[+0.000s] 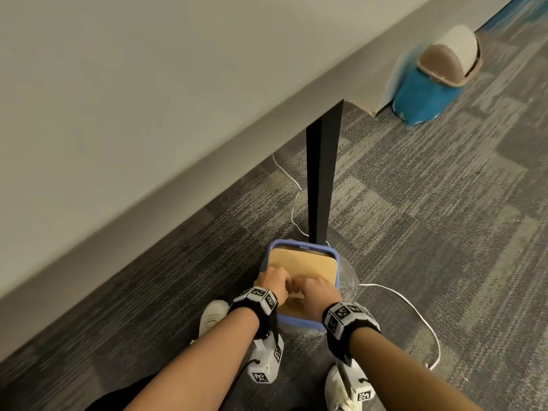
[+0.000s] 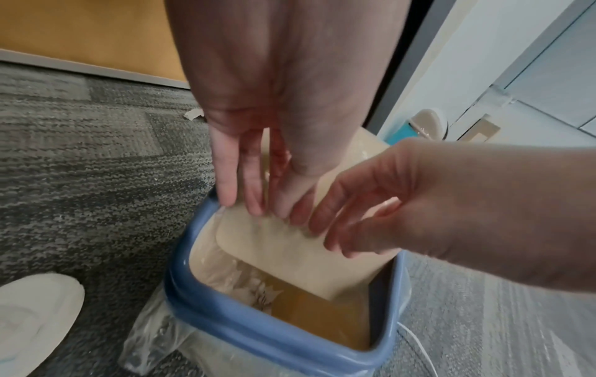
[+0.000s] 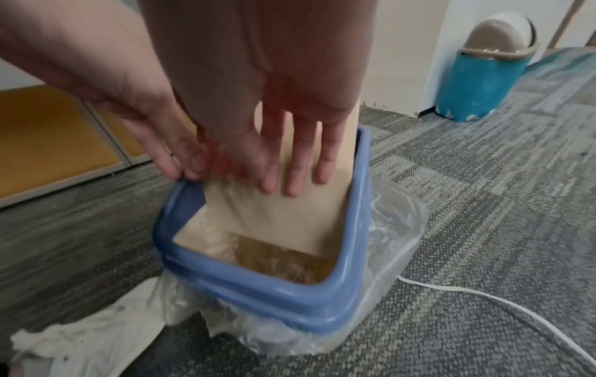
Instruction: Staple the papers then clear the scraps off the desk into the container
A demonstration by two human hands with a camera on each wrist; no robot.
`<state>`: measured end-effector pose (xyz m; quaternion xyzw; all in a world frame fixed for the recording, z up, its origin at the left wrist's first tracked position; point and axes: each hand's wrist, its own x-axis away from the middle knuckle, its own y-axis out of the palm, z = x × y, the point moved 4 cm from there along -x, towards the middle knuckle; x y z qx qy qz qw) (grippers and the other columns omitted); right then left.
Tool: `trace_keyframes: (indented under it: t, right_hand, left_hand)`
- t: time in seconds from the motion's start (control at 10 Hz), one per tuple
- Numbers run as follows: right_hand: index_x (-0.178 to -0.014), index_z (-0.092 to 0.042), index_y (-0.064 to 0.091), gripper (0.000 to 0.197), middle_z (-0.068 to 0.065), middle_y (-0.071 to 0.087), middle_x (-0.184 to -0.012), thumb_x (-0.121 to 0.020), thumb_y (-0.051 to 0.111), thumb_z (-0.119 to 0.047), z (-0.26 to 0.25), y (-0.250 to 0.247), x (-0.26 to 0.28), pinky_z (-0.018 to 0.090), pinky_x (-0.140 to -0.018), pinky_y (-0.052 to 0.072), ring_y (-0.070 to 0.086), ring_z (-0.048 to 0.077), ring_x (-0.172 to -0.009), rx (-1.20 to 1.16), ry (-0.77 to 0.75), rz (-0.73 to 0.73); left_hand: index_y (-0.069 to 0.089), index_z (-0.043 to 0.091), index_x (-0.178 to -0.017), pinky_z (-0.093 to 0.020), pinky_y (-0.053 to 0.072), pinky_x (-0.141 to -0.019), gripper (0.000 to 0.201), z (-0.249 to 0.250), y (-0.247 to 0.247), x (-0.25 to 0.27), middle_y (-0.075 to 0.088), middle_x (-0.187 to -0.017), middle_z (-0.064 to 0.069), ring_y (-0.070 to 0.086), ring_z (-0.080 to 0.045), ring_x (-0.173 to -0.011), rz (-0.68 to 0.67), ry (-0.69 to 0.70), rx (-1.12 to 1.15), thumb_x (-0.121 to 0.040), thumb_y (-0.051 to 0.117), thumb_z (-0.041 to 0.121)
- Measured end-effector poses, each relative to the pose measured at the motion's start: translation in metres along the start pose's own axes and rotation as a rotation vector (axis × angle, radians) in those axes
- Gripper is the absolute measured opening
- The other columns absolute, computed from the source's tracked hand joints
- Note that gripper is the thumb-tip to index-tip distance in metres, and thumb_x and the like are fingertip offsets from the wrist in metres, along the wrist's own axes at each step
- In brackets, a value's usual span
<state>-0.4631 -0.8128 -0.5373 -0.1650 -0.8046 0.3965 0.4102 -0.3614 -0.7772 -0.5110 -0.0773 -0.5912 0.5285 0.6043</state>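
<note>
Your left hand (image 2: 258, 163) and right hand (image 3: 283, 142) both lie flat-fingered, holding nothing, on the tan swing flap (image 3: 283, 216) of the blue-rimmed bin (image 3: 258, 288) beside the desk leg (image 1: 321, 179). It tilts inward, and paper scraps (image 2: 255, 288) lie below your fingertips.

Floor: grey patterned carpet (image 1: 415, 203). Set directly on it: a blue-rimmed bin (image 3: 258, 288) lined with a clear plastic bag; a black desk leg (image 1: 321, 179); a white cable (image 1: 415, 310); a blue lidded bin (image 1: 430, 93) by the wall; two white shoes (image 1: 212, 317).
</note>
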Motion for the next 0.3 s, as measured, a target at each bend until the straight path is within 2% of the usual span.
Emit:
trace_keyframes:
  t: [0.1, 0.2, 0.3]
  right_hand:
    - [-0.106, -0.015, 0.060, 0.023, 0.007, 0.064, -0.114, -0.086, 0.053, -0.025, -0.009, -0.024, 0.014, 0.035, -0.081, 0.047, 0.061, 0.029, -0.103, -0.016, 0.021, 0.012]
    - [-0.103, -0.015, 0.056, 0.020, 0.011, 0.065, -0.111, -0.088, 0.052, -0.028, -0.023, -0.060, 0.034, 0.032, -0.075, 0.043, 0.061, 0.031, -0.104, -0.038, 0.011, 0.055]
    - [-0.091, -0.023, 0.045, 0.013, 0.011, 0.064, -0.112, -0.084, 0.049, -0.013, -0.037, -0.095, 0.065, 0.028, -0.074, 0.038, 0.059, 0.030, -0.108, -0.122, 0.011, 0.048]
  left_hand:
    - [0.069, 0.017, -0.105, -0.038, 0.050, -0.093, 0.024, 0.005, -0.020, 0.014, 0.066, -0.119, -0.009, 0.060, -0.033, -0.113, 0.020, 0.032, -0.011, -0.089, 0.054, 0.008]
    - [0.063, 0.018, -0.107, -0.039, 0.048, -0.095, 0.023, 0.014, -0.046, 0.036, 0.059, -0.124, -0.009, 0.057, -0.033, -0.116, 0.072, 0.096, -0.031, -0.088, 0.052, 0.010]
    - [0.064, 0.019, -0.101, -0.038, 0.049, -0.094, 0.022, 0.020, -0.066, 0.066, 0.061, -0.121, -0.008, 0.059, -0.032, -0.113, 0.113, 0.122, 0.012, -0.087, 0.049, 0.010]
